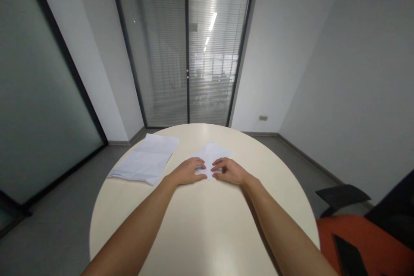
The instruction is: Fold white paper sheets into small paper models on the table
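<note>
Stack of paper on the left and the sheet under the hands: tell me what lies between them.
Head view: only bare table lies between the stack of paper and the small sheet.

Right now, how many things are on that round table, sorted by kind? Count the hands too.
Small folded white paper sheet under both hands: 1
Large creased white paper sheets lying at the left of the round cream table: 1 pile; I cannot tell how many sheets
Bare hands resting on the small sheet, left hand and right hand: 2
Total: 4
</note>
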A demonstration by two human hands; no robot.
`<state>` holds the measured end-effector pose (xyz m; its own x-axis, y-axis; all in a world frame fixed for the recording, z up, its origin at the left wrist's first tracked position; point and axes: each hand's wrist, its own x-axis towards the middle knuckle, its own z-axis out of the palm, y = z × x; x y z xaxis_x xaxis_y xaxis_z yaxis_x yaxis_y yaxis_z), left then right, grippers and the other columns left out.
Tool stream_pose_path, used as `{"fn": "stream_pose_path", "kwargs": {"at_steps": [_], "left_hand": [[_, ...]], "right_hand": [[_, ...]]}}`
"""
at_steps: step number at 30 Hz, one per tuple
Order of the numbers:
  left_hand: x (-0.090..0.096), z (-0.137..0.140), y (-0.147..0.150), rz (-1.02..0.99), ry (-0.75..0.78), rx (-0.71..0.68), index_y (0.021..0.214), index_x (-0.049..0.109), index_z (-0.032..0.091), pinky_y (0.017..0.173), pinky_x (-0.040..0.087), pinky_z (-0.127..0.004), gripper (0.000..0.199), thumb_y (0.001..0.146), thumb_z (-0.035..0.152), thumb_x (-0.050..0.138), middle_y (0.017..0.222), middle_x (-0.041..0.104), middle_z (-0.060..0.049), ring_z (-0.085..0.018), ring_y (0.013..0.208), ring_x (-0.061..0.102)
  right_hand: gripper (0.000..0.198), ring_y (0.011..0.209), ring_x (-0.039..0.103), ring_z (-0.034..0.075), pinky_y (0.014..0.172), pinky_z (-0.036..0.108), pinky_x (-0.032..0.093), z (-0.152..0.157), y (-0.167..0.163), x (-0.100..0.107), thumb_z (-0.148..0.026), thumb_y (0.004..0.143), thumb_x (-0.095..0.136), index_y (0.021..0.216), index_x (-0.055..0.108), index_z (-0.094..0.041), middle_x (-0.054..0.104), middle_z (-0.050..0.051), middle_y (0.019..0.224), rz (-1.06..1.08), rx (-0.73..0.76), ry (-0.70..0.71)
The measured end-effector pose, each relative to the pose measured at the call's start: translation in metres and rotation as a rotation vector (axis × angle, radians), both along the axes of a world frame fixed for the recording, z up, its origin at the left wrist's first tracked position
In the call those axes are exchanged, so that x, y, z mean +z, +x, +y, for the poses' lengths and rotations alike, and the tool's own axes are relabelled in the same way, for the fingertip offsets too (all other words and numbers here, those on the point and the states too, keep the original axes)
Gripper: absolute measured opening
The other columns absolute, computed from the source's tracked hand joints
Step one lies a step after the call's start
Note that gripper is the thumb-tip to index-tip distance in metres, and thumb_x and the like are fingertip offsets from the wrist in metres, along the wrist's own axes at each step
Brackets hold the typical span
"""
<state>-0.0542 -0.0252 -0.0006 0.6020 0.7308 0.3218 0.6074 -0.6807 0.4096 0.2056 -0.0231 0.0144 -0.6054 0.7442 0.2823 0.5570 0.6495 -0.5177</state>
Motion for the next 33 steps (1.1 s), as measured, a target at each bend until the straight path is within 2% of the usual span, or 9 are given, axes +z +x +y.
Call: {"fn": "stream_pose_path", "kwargs": {"at_steps": [13, 21, 26, 33], "left_hand": [[0.0004, 0.0005, 0.0055, -0.014, 0.028, 0.050, 0.112, 0.072, 0.020, 0.106, 0.045, -0.034, 0.031, 0.094, 0.042, 0.061, 0.123, 0.071, -0.008, -0.024, 0.119, 0.063], [0.0043, -0.0029, 0.0045, -0.037, 0.033, 0.022, 0.109, 0.073, 0.021, 0.104, 0.046, -0.032, 0.028, 0.096, 0.040, 0.057, 0.121, 0.072, -0.007, -0.023, 0.115, 0.065], [0.0049, -0.0044, 0.0009, -0.038, 0.010, 0.012, 0.109, 0.073, 0.021, 0.106, 0.045, -0.033, 0.030, 0.087, 0.040, 0.067, 0.126, 0.071, -0.007, -0.025, 0.119, 0.063], [0.0072, -0.0034, 0.0022, -0.061, -0.040, 0.072, 0.112, 0.073, 0.021, 0.098, 0.048, -0.031, 0.030, 0.094, 0.037, 0.055, 0.118, 0.074, -0.007, -0.023, 0.108, 0.068]], "right_hand": [[0.027, 0.108, 0.066, 0.026, 0.100, 0.039, 0.048, -0.0007, -0.0006, 0.0013, -0.031, 0.077, 0.078, 0.103, 0.081, -0.024, 0.073, 0.011, 0.117, 0.015, 0.020, -0.008], [0.020, 0.093, 0.068, 0.022, 0.085, 0.033, 0.051, 0.0003, -0.0008, -0.0006, -0.035, 0.084, 0.073, 0.096, 0.083, -0.023, 0.074, 0.009, 0.113, 0.027, 0.034, -0.012], [0.023, 0.084, 0.066, 0.020, 0.077, 0.030, 0.049, -0.0001, -0.0022, -0.0004, -0.039, 0.090, 0.067, 0.092, 0.082, -0.021, 0.074, 0.008, 0.110, 0.037, 0.035, 0.000], [0.032, 0.077, 0.062, 0.019, 0.071, 0.028, 0.043, 0.0002, -0.0056, 0.0016, -0.037, 0.098, 0.053, 0.089, 0.076, -0.017, 0.075, 0.007, 0.086, -0.002, -0.012, 0.024]]}}
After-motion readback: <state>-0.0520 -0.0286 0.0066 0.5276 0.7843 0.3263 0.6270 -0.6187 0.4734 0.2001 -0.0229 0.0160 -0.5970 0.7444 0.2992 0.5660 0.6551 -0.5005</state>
